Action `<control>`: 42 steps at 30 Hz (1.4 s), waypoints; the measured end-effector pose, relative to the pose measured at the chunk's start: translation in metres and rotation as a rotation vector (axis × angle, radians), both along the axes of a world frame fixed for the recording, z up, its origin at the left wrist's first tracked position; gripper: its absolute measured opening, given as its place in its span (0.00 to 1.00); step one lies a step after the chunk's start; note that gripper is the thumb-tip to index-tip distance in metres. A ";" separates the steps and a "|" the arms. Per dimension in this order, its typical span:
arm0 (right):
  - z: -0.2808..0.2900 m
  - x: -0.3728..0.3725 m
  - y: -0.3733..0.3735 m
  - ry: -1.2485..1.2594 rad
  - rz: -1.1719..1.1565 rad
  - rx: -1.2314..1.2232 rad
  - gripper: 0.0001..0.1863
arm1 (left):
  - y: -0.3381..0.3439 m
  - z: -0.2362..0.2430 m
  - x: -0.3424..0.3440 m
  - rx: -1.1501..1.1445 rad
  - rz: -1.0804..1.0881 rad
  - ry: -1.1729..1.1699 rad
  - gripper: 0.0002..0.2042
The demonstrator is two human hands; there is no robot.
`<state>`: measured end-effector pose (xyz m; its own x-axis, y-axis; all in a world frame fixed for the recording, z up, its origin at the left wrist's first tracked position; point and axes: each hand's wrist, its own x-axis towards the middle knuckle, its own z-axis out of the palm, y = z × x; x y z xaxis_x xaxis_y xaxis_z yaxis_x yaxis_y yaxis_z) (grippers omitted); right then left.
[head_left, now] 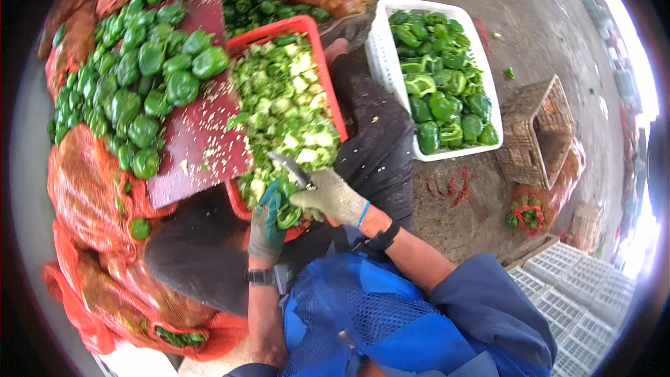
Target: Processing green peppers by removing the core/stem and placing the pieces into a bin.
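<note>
Currently, item one: the left hand point(266, 227), gloved in grey with a teal fingertip, is grasping a green pepper point(285, 211) over the near end of the red crate point(312, 35). Item two: the right hand point(333, 197), in a grey knit glove with a blue cuff, is clenching the handle of a small knife point(292, 169), whose blade is pointing up and away over the crate.

Item three: the red crate is holding a heap of pale green cores and trimmings point(286, 108), filling it nearly to the rim. Item four: a dark red worktop point(199, 146) is lying just left of the crate, with a pile of whole green peppers point(136, 80) spreading across its far and left edges and scattered seeds lying on its bare near part. Item five: a white crate point(377, 63) is standing on the ground to the right, carrying cut green peppers point(440, 94). Item six: a wicker basket point(534, 132) is sitting further right, well apart from the hands. Item seven: orange mesh sacks point(91, 195) are bulging along the worktop's left edge.

Step judged in hand: coring, with the pepper being held against the knife so that the waste is falling into the red crate. The next move is probably calling for a steady turn of the pepper around the blade tip, keeping the left fingers behind the edge, then a reach right to the white crate.
</note>
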<state>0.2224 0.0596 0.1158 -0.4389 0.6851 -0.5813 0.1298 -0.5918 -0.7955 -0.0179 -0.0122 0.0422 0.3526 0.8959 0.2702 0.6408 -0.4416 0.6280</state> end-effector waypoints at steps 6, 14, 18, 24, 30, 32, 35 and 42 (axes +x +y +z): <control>0.012 0.024 -0.006 0.021 -0.047 0.016 0.18 | 0.016 0.021 0.049 -0.694 0.139 -0.538 0.19; 0.043 0.094 0.049 -0.062 -0.670 0.186 0.22 | 0.139 0.091 0.147 -0.792 -0.099 -0.931 0.21; 0.088 0.181 0.086 -0.064 -1.163 0.313 0.18 | 0.220 0.154 0.269 -0.932 -0.021 -1.198 0.25; 0.065 0.181 0.065 0.068 -1.097 0.239 0.11 | 0.217 0.094 0.269 -0.267 0.187 -0.753 0.25; 0.037 0.127 0.028 0.159 -0.751 0.020 0.23 | 0.169 0.057 0.090 -0.244 0.531 -0.528 0.24; 0.040 0.119 0.023 0.166 -0.605 -0.029 0.22 | 0.163 0.073 0.042 -0.347 0.691 -0.800 0.26; 0.037 0.102 0.022 0.152 -0.389 -0.039 0.18 | 0.162 0.063 -0.048 0.000 0.869 -0.743 0.25; 0.010 0.073 0.020 -0.105 -0.192 0.014 0.09 | 0.165 0.059 -0.207 -0.009 1.503 0.124 0.20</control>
